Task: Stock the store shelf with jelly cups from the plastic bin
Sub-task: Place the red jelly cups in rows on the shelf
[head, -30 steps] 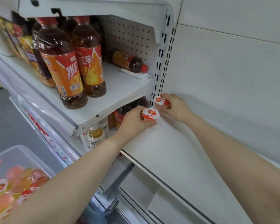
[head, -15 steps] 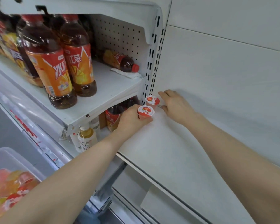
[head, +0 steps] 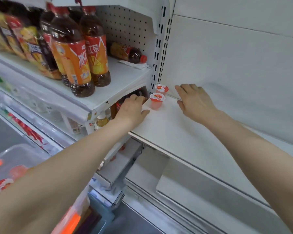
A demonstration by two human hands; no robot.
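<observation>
A wide white shelf (head: 193,135) is seen stretching across the right of the view, backed by a plain white panel (head: 235,65). To its left, a higher shelf (head: 125,78) is loaded with upright tea bottles (head: 71,61) in orange labels, and one more bottle (head: 127,53) is laid on its side at the back, against the pegboard. Down in the lower left corner the clear plastic bin (head: 15,152) is caught, partly hidden by the left forearm, with loose jelly cups (head: 18,171) blurred inside it. Now the hands: both are stretched out over the white shelf, kept apart, and nothing is held in either. The left hand (head: 132,110) is placed at the shelf's left edge, fingers loosely curled, thumb just beside the front jelly cup (head: 157,101) but not touching it. The right hand (head: 195,102) is spread with straight fingers near the panel, to the right of both cups and clear of them. The front jelly cup is stood upright in the back left corner, and the rear jelly cup (head: 161,89) is set right behind it, by the slotted upright (head: 161,48), red lids up
</observation>
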